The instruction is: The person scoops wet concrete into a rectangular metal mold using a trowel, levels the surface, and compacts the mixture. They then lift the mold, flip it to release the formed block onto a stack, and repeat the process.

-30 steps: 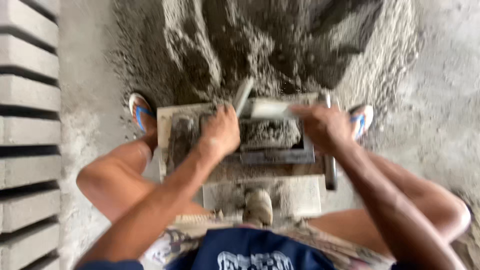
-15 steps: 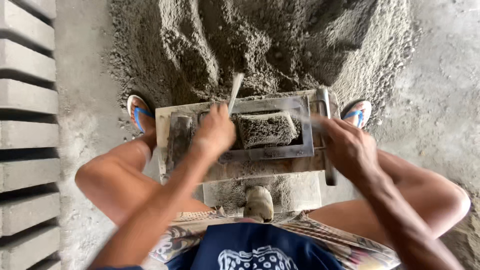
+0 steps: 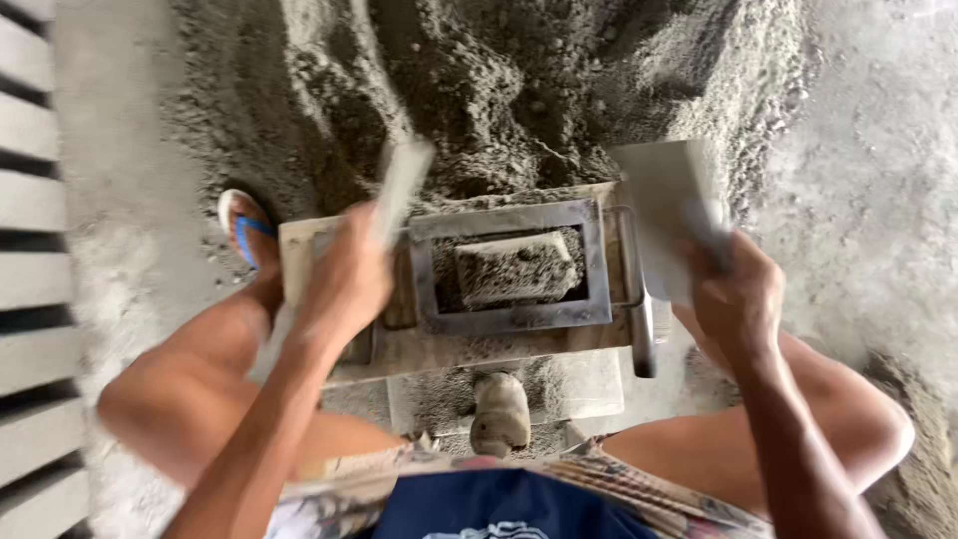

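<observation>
A metal block mould (image 3: 509, 265) sits on a wooden board (image 3: 299, 245) in front of me, with a lump of grey cement mix (image 3: 514, 268) inside its frame. My left hand (image 3: 349, 274) is closed on a flat grey scraper blade (image 3: 402, 180), lifted just left of the mould. My right hand (image 3: 738, 294) grips a flat grey metal plate (image 3: 664, 205), raised to the right of the mould. Both hands are blurred by motion and clear of the frame.
A big heap of grey cement mix (image 3: 519, 80) lies just behind the mould. Rows of finished concrete blocks (image 3: 30, 230) line the left edge. My foot in a blue-strapped sandal (image 3: 244, 230) rests left of the board. My bare knees flank the mould.
Both hands have lifted away from the mould's top, the left with the scraper, the right swinging out with the flat plate. The mix in the frame now shows uncovered. The camera shifted slightly.
</observation>
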